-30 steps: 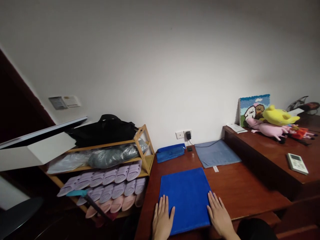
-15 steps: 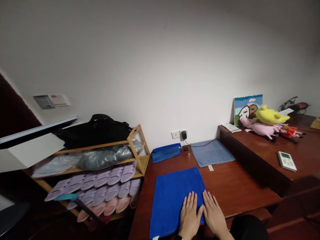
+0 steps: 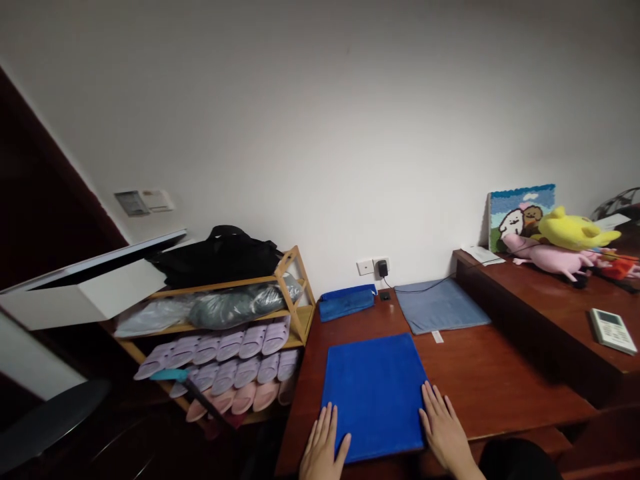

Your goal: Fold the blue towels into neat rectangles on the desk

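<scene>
A: Where was the cloth (image 3: 376, 393)?
B: Bright blue, it lay flat on the brown desk (image 3: 510, 377), near its front edge. Taking it as the clock's centre, a folded cloth (image 3: 347, 305) sat at eleven and a grey cloth (image 3: 443, 307) at one.
A: And the hands?
B: The left hand (image 3: 321, 445) rested at eight, its thumb on the cloth and its fingers along the side. The right hand (image 3: 444, 425) was at four, fingertips at the opposite side. Both were open and spread, gripping nothing.
A: Which step was in hand?
B: Smoothing and squaring the cloth, I judged.
A: What did the next move call for?
B: Probably light, level palms, so the fabric would not bunch or slide.
</scene>
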`<state>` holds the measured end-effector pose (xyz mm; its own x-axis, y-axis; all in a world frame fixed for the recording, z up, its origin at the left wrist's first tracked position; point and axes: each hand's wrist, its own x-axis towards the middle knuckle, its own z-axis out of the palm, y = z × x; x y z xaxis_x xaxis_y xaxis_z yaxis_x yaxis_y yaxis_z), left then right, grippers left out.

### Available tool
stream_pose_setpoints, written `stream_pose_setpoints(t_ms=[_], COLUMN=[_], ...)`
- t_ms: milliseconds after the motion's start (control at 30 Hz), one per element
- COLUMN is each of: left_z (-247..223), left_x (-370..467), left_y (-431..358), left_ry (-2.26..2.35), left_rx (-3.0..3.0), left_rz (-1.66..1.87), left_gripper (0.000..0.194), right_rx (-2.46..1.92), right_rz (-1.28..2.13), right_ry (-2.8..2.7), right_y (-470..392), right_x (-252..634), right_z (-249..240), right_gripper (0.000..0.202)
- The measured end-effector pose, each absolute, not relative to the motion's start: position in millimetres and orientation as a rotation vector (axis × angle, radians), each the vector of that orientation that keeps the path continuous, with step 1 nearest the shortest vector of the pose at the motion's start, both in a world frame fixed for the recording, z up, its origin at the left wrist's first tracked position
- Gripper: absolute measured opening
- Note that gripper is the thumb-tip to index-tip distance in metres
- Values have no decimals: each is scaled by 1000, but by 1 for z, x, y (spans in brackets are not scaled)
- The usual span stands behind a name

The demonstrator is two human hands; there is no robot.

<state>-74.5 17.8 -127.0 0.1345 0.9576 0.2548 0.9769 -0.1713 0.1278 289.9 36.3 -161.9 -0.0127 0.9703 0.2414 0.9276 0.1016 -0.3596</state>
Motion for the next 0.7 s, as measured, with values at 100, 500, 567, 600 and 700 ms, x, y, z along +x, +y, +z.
stream_pose_setpoints(t_ms=[100, 500, 567, 600, 700], left_z=[-135, -135, -137, -136, -126], left_x=[-74, -80, -84, -83, -55], left_y=[20, 21, 24, 27, 32], left_ry=[-1932, -1951, -1949, -1941, -1869], left_rx=[-2289, -2300, -2289, -2285, -2325], left_rz=[-487, -515, -550, -569, -615], left_gripper=[66, 63, 63, 63, 57], right_rx=[-1814, -1698, -1694, -1694, -1696], right_rz=[98, -50, -55, -59, -90], right_ry=[-1952, -1862, -1867, -1872, -1881], right_y=[26, 18, 20, 21, 22], right_x=[291, 289, 289, 289, 289], right_z=[-170, -188, -190, -191, -193], right_gripper=[63, 61, 60, 60, 60])
